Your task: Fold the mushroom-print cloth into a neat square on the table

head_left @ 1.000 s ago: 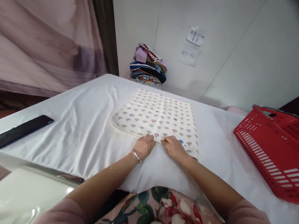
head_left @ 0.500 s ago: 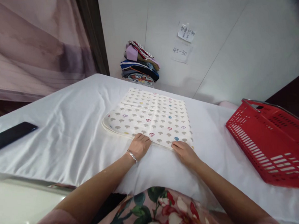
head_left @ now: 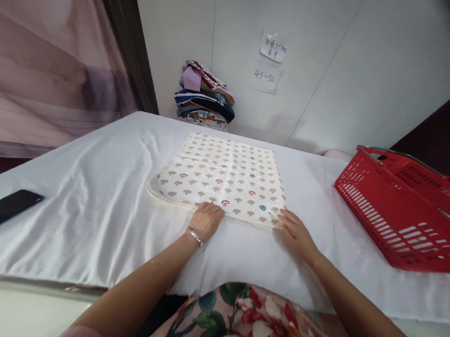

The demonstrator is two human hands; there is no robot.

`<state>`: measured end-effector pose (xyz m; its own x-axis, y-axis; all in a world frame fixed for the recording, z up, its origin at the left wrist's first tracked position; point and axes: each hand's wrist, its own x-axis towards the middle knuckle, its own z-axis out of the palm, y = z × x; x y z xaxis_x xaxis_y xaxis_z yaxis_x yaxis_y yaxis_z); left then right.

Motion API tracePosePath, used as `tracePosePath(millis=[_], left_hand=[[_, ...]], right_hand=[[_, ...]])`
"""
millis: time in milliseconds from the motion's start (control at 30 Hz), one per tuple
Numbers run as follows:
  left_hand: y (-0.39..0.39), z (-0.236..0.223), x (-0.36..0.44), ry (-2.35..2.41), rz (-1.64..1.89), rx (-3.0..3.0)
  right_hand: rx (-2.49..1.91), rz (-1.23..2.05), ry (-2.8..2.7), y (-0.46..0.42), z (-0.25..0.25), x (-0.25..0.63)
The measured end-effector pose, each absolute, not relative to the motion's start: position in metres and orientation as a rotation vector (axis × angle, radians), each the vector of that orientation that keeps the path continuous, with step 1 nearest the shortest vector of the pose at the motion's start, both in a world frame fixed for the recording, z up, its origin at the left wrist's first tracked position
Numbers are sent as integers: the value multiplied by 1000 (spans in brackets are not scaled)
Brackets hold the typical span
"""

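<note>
A cream cloth with a print of grey, red, blue and yellow mushrooms lies folded in flat layers, its left near corner rounded. My left hand, with a silver bracelet at the wrist, has its fingers closed on the cloth's near edge; the thumb is hidden. At the near right corner, my right hand touches the cloth with its fingers stretched out.
The cloth lies on a table under a wrinkled white tablecloth. A black phone is at the left, a red plastic basket at the right. Several folded fabrics are stacked by the wall, which bears paper notes.
My right hand has slid right along the near edge to the cloth's corner, and its fingers have straightened. My left hand keeps its place on the edge. The view has shifted slightly.
</note>
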<state>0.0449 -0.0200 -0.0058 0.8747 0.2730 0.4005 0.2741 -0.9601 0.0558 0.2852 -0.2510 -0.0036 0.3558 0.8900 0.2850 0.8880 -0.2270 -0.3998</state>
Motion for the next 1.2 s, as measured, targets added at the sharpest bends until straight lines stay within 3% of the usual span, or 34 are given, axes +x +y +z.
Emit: tracePosePath(millis=[100, 233, 400, 667, 833, 1000, 1100, 1200], left_hand=[[-19, -6, 45, -426, -671, -3030], [-17, -7, 46, -419, -731, -3022], [-16, -7, 46, -423, -734, -3040], [-22, -9, 47, -436, -661, -3083], [-24, -16, 50, -446, -574, -3099], [-26, -15, 48, -492, -519, -3138], [-27, -14, 47, -520, -535, -3159], [-27, -14, 47, -526, -573, -3190]], right_hand=[[-2253, 87, -1128, -252, 3, 297], [-2224, 549, -688, -244, 13, 310], [-2115, 766, -573, -224, 16, 306], [-2153, 508, -669, -225, 18, 312], [-2403, 599, -866, -236, -3, 332], [-2629, 210, -1274, -233, -10, 335], [-2466, -94, -1556, -219, -3, 312], [-2274, -76, -1800, -200, -1, 280]])
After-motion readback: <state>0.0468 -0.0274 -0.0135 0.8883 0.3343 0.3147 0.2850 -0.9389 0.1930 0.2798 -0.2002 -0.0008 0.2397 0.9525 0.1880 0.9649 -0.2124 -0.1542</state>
